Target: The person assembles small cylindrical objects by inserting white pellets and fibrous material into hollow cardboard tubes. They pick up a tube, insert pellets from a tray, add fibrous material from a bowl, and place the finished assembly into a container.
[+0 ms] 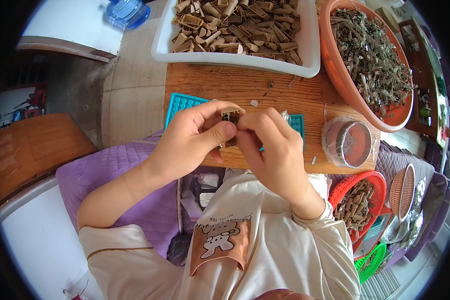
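Over the wooden table, my left hand [197,132] pinches a small tan plastic casing [230,109] between thumb and fingers. Dark parts with brassy spots show inside the casing. My right hand [272,142] is closed, its thumb and index fingertips pressed together at the casing's right side; whatever they grip is hidden. A shiny, silvery bit [285,116] shows just behind the right knuckles; I cannot tell whether it is held. Beneath both hands lies a teal mat [184,103] with rows of round bumps, largely covered by them.
A white tub [235,58] of tan casings stands at the far side. Right of it, an orange basin [335,65] holds dark, tangled small parts. A plastic-lined round container [352,143] sits at the table's right. Beyond are a red basket [380,187] and a green basket [372,267].
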Demonstrator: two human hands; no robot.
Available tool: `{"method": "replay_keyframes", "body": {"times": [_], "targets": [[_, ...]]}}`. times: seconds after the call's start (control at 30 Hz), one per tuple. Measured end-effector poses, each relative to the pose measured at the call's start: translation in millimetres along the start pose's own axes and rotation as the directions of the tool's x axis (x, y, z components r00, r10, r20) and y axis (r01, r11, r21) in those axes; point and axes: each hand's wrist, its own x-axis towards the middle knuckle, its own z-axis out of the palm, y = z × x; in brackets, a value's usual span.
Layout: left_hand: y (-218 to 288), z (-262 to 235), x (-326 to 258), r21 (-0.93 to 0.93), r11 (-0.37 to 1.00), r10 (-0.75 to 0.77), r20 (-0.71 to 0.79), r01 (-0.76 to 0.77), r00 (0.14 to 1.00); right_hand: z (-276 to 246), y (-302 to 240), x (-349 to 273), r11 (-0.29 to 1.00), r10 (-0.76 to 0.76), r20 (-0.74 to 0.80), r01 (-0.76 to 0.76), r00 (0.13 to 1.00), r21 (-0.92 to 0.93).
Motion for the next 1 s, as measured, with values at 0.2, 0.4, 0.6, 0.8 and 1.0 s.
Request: {"method": "replay_keyframes", "body": {"times": [0.2,0.4,0.6,0.8,1.0], "targets": [[1.0,-0.3,1.2,-0.174,0.981,0.065,-0.116,-0.085,0.991,5.5,-5.3,-6.0,0.903,0.259,-0.059,-0.221,0.964,0.368],[-0.1,1.3,-1.9,-0.183,0.963,0.165,-0.187,-0.199,0.968,18.0,-2.8,-12.0,0.739,0.403,0.029,-0.344,0.915,0.578],[-2.3,1.3,-4.4,-0.224,0.938,0.236,-0.141,-0.263,0.961,19.8,-3.7,-6.9,0.457,0.447,0.195,-0.41,0.873,0.789],[-5.8,2.0,-3.0,-0.5,0.84,0.206,-0.063,-0.21,0.976,29.0,-2.1,-12.2,0.585,0.43,0.103,-0.363,0.897,0.725],[-6.4,-0.5,-0.5,-0.366,0.901,0.195,-0.144,-0.235,0.97,32.9,8.2,-11.4,0.635,0.309,0.079,-0.268,0.948,0.724]]}}
